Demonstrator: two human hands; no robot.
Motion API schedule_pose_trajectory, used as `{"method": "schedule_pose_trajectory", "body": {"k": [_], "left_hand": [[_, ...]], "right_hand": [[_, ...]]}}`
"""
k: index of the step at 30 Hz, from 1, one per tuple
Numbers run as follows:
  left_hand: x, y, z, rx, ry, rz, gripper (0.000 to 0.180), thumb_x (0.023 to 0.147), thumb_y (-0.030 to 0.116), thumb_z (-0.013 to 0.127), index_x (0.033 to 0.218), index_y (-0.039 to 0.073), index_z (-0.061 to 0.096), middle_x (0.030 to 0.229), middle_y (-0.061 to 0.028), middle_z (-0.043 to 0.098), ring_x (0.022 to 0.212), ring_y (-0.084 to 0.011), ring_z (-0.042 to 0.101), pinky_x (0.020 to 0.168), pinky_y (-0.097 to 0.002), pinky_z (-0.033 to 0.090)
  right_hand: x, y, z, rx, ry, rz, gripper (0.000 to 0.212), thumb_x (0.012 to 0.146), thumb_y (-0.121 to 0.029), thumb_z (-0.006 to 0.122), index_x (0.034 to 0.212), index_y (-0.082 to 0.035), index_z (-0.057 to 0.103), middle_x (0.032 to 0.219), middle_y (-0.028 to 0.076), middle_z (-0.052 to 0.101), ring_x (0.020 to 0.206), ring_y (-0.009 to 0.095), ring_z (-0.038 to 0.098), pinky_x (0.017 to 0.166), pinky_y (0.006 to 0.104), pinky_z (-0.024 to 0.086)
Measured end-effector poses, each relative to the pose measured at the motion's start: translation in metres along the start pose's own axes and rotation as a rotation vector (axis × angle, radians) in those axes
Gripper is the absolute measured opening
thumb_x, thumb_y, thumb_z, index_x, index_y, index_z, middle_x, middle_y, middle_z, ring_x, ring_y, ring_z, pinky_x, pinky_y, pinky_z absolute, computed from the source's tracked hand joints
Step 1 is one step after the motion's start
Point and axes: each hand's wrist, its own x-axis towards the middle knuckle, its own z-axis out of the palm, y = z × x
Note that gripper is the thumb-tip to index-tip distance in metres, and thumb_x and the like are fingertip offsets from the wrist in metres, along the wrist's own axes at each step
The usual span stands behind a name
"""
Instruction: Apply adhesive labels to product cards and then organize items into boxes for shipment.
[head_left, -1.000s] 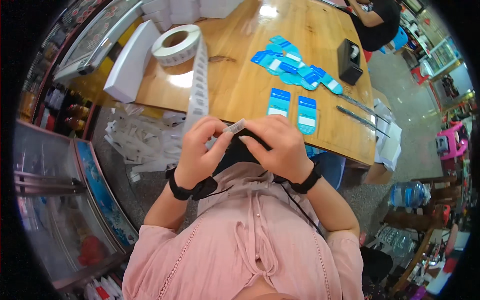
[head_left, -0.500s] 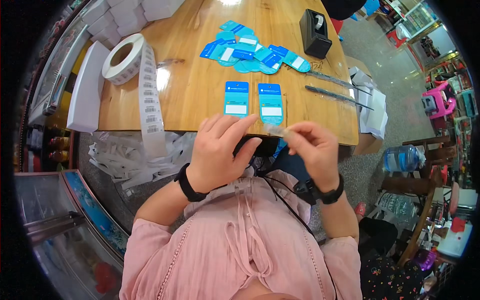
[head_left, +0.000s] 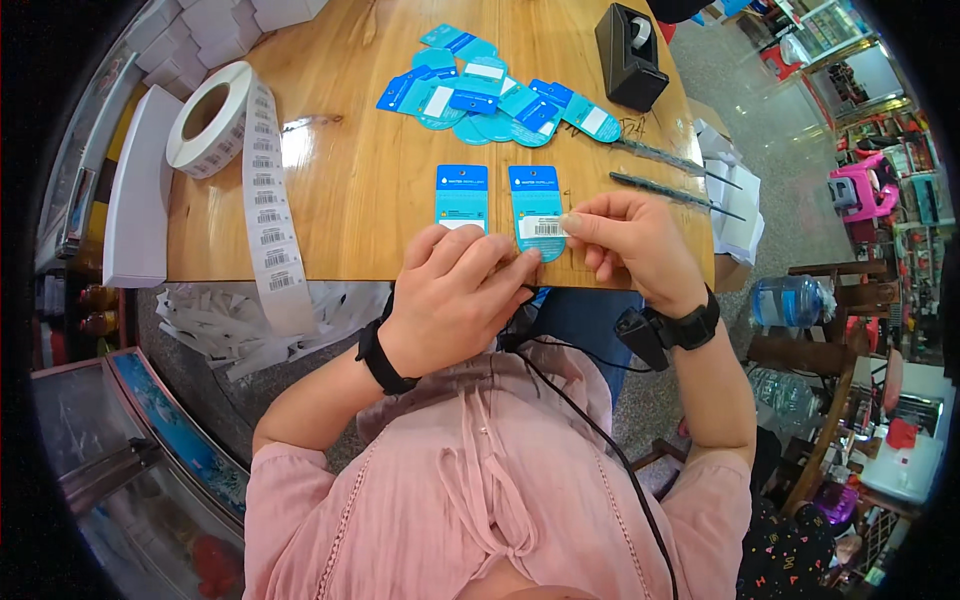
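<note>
Two blue-and-teal cards lie side by side near the table's front edge. Over the white box of the right card (head_left: 534, 187), my right hand (head_left: 645, 245) pinches a white barcode sticker (head_left: 541, 228) by its right end between thumb and finger. Whether the sticker is fully in contact with the card, I cannot tell. My left hand (head_left: 450, 305) holds nothing; its fingers stretch over the lower part of the left card (head_left: 461, 190), hiding its bottom end. Its index fingertip reaches the lower left edge of the right card.
Several more such cards (head_left: 490, 110) are heaped farther back. A black tape dispenser (head_left: 630, 75) and two thin dark sticks (head_left: 665, 192) lie to the right. On the left a roll of barcode stickers (head_left: 215, 115) trails over the edge, beside a white box (head_left: 140, 190).
My right hand has brought the sticker up from the table edge onto the right card, its barcode now facing up. My left hand has lowered slightly, its fingertips near the right card.
</note>
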Motion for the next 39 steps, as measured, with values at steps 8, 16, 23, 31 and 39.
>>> {"method": "schedule_pose_trajectory", "body": {"k": [8, 16, 23, 31, 39], "left_hand": [[0.002, -0.002, 0.000, -0.012, 0.012, -0.005, 0.037, 0.083, 0.025, 0.081, 0.120, 0.019, 0.075, 0.108, 0.0031, 0.062, 0.107, -0.0184, 0.060, 0.100, -0.0398, 0.044], [0.001, -0.003, 0.003, -0.008, 0.027, -0.004, 0.037, 0.083, 0.024, 0.081, 0.119, 0.018, 0.075, 0.108, 0.0033, 0.062, 0.107, -0.0183, 0.060, 0.100, -0.0398, 0.044], [0.001, -0.002, 0.000, -0.016, 0.008, -0.003, 0.036, 0.084, 0.023, 0.080, 0.120, 0.018, 0.076, 0.111, 0.0028, 0.063, 0.109, -0.0192, 0.059, 0.101, -0.0403, 0.044], [0.001, -0.002, 0.000, -0.016, 0.006, -0.002, 0.035, 0.085, 0.022, 0.078, 0.120, 0.017, 0.076, 0.111, 0.0027, 0.062, 0.110, -0.0196, 0.059, 0.101, -0.0402, 0.044], [0.004, -0.001, -0.002, 0.002, -0.005, 0.005, 0.033, 0.087, 0.021, 0.077, 0.120, 0.017, 0.076, 0.123, 0.0020, 0.066, 0.115, -0.0201, 0.060, 0.102, -0.0406, 0.044]], "right_hand": [[0.007, 0.000, 0.000, -0.049, -0.033, 0.000, 0.021, 0.097, -0.019, 0.080, 0.100, 0.000, 0.076, 0.081, 0.002, 0.073, 0.056, 0.004, 0.063, 0.046, 0.0185, 0.048], [0.007, -0.005, 0.001, -0.086, -0.026, 0.039, 0.020, 0.097, -0.020, 0.080, 0.099, -0.001, 0.076, 0.082, 0.002, 0.074, 0.054, 0.003, 0.061, 0.046, 0.0182, 0.047], [0.007, -0.005, 0.003, -0.107, -0.005, 0.045, 0.019, 0.097, -0.019, 0.079, 0.099, 0.000, 0.076, 0.081, 0.002, 0.074, 0.054, 0.004, 0.062, 0.046, 0.0183, 0.047], [0.005, -0.009, 0.009, -0.112, 0.005, 0.034, 0.021, 0.096, -0.021, 0.080, 0.098, 0.000, 0.076, 0.075, 0.001, 0.071, 0.054, 0.004, 0.061, 0.046, 0.0188, 0.046], [0.006, -0.005, 0.018, -0.247, 0.093, -0.024, 0.023, 0.095, -0.023, 0.081, 0.097, -0.001, 0.076, 0.071, 0.002, 0.070, 0.055, 0.006, 0.062, 0.047, 0.0216, 0.047]]}}
